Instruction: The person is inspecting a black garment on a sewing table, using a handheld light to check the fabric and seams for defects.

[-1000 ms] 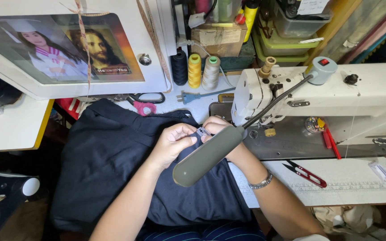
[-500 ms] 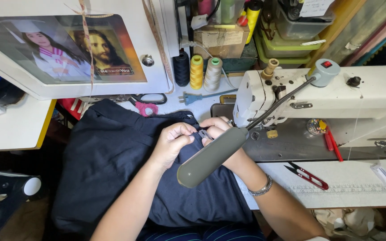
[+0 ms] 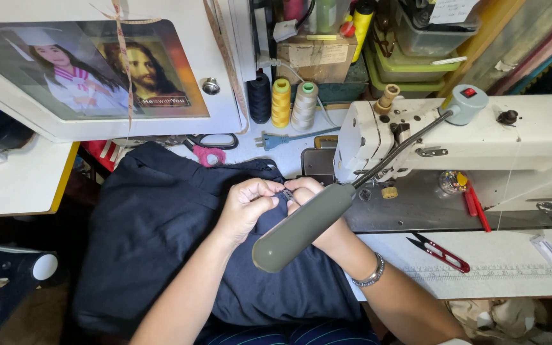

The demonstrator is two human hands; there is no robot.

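Over dark navy cloth (image 3: 161,230) on lap, left hand (image 3: 244,207) and right hand (image 3: 305,191) meet, fingers pinched tight on small dark metal piece (image 3: 287,193) at cloth edge. Long grey lamp head (image 3: 305,227) partly hides right hand. White sewing machine (image 3: 480,147) just beside.

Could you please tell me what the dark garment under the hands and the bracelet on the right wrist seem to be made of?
The dark garment looks like soft woven or knit cloth, matte navy or black: it folds and drapes without shine. The bracelet looks like metal, silvery and glossy, made of small links or beads; plated or solid cannot be told. The left hand and right hand pinch a small dark piece at the cloth.
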